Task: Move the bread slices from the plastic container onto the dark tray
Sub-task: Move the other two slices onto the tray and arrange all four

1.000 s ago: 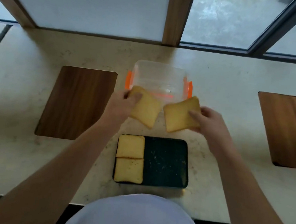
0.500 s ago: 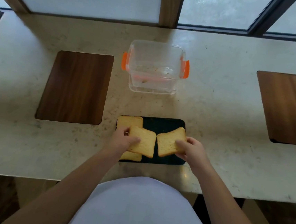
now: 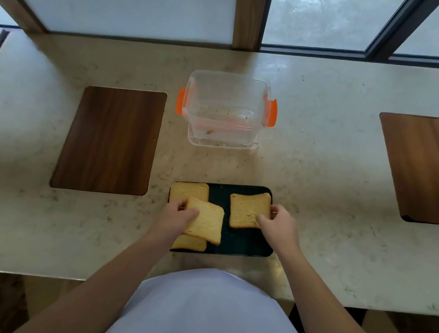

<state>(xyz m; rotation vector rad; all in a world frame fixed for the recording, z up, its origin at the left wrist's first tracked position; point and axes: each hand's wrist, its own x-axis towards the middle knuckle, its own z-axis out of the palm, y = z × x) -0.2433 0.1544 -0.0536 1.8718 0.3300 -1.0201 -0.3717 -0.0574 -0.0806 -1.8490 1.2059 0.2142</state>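
The dark tray [image 3: 243, 242] lies near the counter's front edge. Two bread slices rest along its left side: one at the far left corner [image 3: 187, 191], one at the near left corner [image 3: 188, 243], partly covered. My left hand [image 3: 179, 214] grips a third slice [image 3: 205, 222] tilted above those two. My right hand [image 3: 278, 223] pinches a fourth slice [image 3: 247, 209] by its right edge, low over the tray's far right part. The clear plastic container [image 3: 225, 110] with orange clips stands beyond the tray and holds only crumbs.
A dark wooden inlay [image 3: 111, 139] lies in the pale stone counter to the left, another [image 3: 427, 167] to the right. A window with wooden posts runs along the back. My white shirt fills the bottom middle.
Both hands brought their slices from in front of the container down to the tray. The right slice has moved right and flattened over the tray's right part; the left slice hovers over the left ones.
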